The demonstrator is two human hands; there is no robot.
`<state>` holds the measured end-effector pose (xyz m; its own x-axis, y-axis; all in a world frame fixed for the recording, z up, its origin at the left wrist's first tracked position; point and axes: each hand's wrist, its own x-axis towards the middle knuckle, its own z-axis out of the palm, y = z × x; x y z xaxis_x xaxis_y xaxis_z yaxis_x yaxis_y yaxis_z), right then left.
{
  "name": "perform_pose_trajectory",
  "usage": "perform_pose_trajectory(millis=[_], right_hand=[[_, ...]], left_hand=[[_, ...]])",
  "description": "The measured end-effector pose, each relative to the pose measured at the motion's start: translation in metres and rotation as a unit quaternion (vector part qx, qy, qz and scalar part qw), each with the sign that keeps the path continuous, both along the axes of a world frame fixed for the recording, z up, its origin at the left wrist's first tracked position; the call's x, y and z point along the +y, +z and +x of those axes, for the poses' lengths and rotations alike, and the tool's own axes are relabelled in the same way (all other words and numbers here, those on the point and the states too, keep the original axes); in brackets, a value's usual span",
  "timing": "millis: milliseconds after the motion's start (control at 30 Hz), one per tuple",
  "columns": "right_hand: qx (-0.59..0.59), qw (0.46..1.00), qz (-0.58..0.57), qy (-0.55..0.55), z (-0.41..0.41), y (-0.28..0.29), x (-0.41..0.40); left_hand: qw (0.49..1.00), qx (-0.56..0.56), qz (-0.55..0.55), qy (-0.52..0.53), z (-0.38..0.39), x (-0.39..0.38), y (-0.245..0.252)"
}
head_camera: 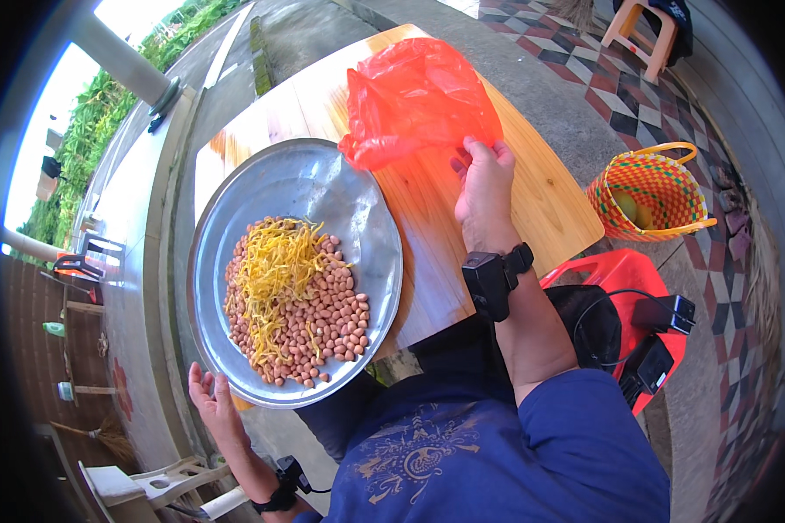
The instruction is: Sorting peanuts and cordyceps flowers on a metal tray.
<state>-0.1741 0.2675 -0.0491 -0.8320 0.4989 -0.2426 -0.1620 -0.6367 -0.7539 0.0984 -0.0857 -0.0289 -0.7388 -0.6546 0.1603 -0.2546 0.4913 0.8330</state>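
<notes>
A red plastic bag (418, 98) lies crumpled on the far part of the wooden table (530, 189). My right hand (487, 189) pinches its near right corner between thumb and fingers. To the left, a round metal tray (360, 229) overhangs the table's near edge. Shelled, pink-skinned peanuts (337, 314) are spread in it, with a heap of thin yellow strips (275, 261) on top of them. My left hand (217, 405) is beside the tray's near left rim, fingers apart and holding nothing; whether it touches the rim is hard to tell.
A woven basket (647, 196) with round fruit stands right of the table. Nearer me, a red plastic stool (634, 274) carries black devices and a cable. A pale stool (641, 33) is at far right. A white plastic object (170, 484) sits at lower left.
</notes>
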Motion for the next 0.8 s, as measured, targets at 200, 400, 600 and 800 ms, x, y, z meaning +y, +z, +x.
perform_pose_trajectory(millis=[200, 400, 600, 800], right_hand=[[0.009, 0.998, 0.017, 0.057, 0.014, 0.009, 0.0], [0.024, 0.99, 0.01, 0.136, 0.041, 0.031, 0.004], [0.057, 0.994, 0.06, 0.077, 0.049, 0.06, 0.001], [0.083, 0.97, 0.228, 0.028, 0.033, 0.052, 0.006]], left_hand=[[0.996, -0.073, -0.042, 0.029, 0.008, -0.01, -0.016], [0.982, -0.105, 0.154, 0.003, 0.002, 0.004, -0.011], [0.943, -0.02, 0.333, -0.016, 0.0, 0.004, -0.02], [0.92, 0.081, 0.384, -0.014, 0.002, 0.001, -0.036]])
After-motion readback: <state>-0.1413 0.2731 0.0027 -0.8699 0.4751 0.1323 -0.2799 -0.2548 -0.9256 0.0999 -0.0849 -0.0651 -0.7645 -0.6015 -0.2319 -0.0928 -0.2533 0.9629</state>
